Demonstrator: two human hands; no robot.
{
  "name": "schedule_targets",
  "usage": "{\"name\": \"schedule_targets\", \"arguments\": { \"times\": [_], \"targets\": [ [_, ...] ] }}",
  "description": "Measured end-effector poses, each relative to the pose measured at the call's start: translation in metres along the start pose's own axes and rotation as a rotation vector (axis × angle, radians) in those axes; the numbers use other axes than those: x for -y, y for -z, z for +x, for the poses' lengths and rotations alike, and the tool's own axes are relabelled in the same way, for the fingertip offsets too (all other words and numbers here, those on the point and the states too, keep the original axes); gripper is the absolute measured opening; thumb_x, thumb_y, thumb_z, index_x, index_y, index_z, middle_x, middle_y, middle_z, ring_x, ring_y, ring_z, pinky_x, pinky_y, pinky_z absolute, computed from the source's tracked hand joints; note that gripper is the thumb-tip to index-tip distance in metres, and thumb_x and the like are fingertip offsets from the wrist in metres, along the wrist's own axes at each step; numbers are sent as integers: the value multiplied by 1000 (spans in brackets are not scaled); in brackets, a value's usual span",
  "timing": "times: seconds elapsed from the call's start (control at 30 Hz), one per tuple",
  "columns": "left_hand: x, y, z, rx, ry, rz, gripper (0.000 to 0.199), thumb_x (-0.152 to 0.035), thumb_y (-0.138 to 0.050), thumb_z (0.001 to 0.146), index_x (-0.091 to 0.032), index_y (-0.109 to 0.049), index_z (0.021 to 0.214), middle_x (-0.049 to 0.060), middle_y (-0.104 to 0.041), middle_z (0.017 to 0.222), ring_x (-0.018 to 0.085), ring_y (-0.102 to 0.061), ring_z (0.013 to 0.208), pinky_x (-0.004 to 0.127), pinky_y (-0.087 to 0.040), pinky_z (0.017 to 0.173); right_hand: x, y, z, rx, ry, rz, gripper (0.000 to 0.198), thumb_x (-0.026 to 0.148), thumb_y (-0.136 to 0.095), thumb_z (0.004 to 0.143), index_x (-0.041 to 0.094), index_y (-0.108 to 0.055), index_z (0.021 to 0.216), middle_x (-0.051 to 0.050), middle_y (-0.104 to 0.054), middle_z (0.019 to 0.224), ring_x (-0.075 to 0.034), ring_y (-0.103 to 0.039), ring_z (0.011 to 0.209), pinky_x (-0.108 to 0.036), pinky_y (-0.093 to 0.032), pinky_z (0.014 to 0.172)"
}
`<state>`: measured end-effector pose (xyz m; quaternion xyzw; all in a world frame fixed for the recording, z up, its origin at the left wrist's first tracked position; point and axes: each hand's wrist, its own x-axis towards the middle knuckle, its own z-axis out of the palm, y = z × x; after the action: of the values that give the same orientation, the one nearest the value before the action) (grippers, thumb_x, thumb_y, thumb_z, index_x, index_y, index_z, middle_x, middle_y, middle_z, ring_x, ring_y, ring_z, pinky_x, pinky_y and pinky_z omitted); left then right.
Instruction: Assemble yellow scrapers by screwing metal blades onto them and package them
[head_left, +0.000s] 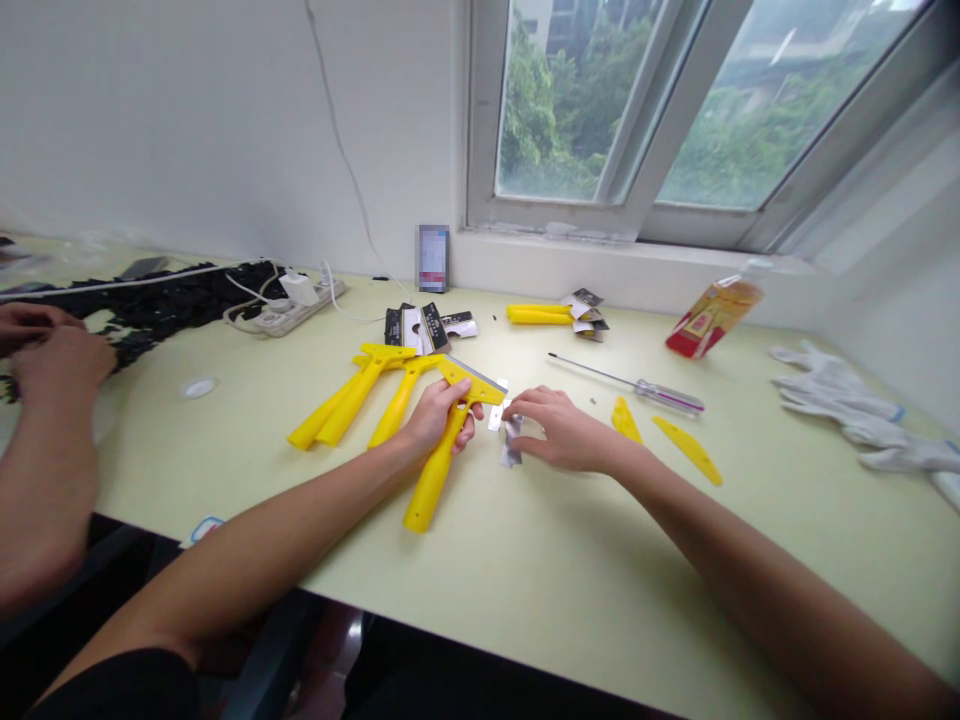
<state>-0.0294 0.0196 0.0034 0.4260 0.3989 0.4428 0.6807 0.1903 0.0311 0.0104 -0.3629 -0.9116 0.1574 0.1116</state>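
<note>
My left hand [441,415] is closed around the neck of a yellow scraper [433,475], whose head with a grey blade edge points away from me. Just right of that head, my right hand [561,428] has thumb and fingers apart at a crumpled silvery-white wrapper [511,445]. Whether the fingertips touch the wrapper is hard to make out. A small pale flat piece [495,416] lies between the two hands. More yellow scrapers [351,402] rest to the left, partly overlapping black-and-white card packaging [417,328].
A screwdriver [637,385], two yellow plastic pieces [688,450], a tilted bottle [709,315] and white gloves [847,395] are on the right. Behind are a phone [433,258] and packaged yellow handles [540,314]. Another person's hands [60,350] work at left near black pieces and a power strip [300,305].
</note>
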Motion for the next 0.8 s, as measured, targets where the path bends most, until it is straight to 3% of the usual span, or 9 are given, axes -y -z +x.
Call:
{"name": "schedule_targets", "arguments": {
  "times": [0.23, 0.4, 0.53, 0.63, 0.8],
  "targets": [
    [0, 0, -1, 23, 9, 24, 37, -50, -58, 81, -15, -51, 72, -3, -49, 42, 10, -40, 27, 20, -31, 26, -5, -4, 2, 5, -74, -22, 57, 47, -62, 83, 23, -50, 133, -12, -56, 135, -31, -45, 127, -51, -33, 104],
    [2, 0, 0, 24, 6, 37, 37, -49, -56, 82, -15, -51, 69, -3, -48, 41, 10, -40, 27, 20, -31, 25, -21, 27, -6, 6, -151, 2, 38, 38, -53, 88, 21, -58, 121, -9, -62, 123, -24, -57, 111, -41, -43, 96],
    [0, -3, -3, 15, 6, 26, 35, -47, -61, 78, -14, -51, 72, -1, -56, 55, 8, -43, 30, 20, -32, 26, -30, 46, -12, 142, -230, -9, 29, 33, -57, 84, 22, -66, 109, -7, -68, 105, -21, -62, 93, -35, -47, 84],
    [0, -3, -5, 2, 10, 35, 34, -47, -63, 78, -15, -50, 76, -1, -59, 62, 7, -45, 33, 18, -33, 26, -26, 45, -10, 219, -197, -21, 25, 32, -57, 83, 22, -69, 102, -6, -69, 97, -20, -62, 87, -33, -47, 79],
    [5, -1, -3, 50, 39, 31, 35, -48, -60, 80, -15, -51, 77, -1, -58, 61, 8, -45, 33, 19, -34, 25, -24, 32, -5, 235, -186, -78, 20, 25, -54, 82, 24, -72, 90, -4, -71, 86, -19, -62, 78, -29, -43, 69]
  ]
}}
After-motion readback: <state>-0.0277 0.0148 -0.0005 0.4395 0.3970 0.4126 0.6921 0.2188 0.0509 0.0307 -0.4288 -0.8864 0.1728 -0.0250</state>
